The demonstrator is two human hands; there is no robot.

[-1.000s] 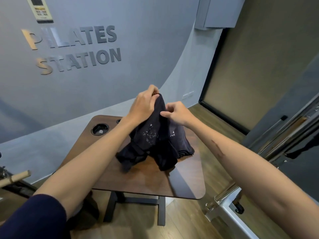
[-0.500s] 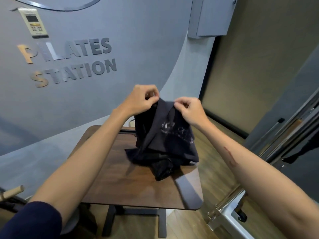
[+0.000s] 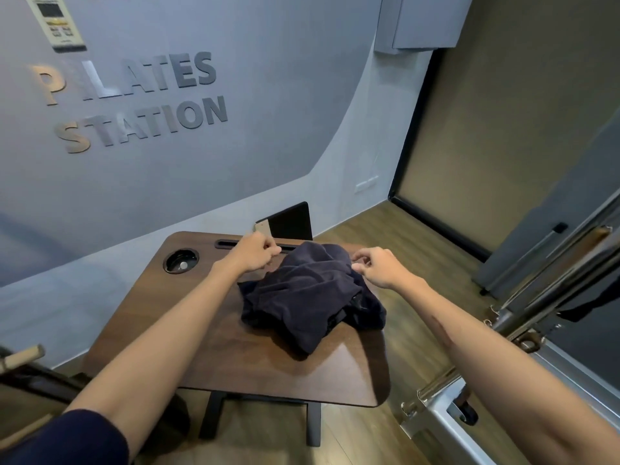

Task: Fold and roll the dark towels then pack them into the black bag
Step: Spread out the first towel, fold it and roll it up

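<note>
A dark navy towel (image 3: 302, 290) lies crumpled in a heap on the right half of the brown table (image 3: 201, 347). My left hand (image 3: 255, 255) rests at the towel's far left corner with its fingers pinched together. At the far right corner my right hand (image 3: 379, 268) pinches the towel's edge between thumb and fingers. A piece of blacker fabric (image 3: 349, 310) peeks out under the towel's right side; I cannot tell whether it is the black bag.
A black tablet (image 3: 292, 223) stands in the slot at the table's far edge, a small tan card (image 3: 262, 227) beside it. A round cup holder (image 3: 181, 261) is at the far left. A metal-framed machine (image 3: 503, 347) stands close on the right, a wall behind.
Both hands have come down and spread apart, laying the towel that they held up onto the heap on the table. The view has tilted downward.
</note>
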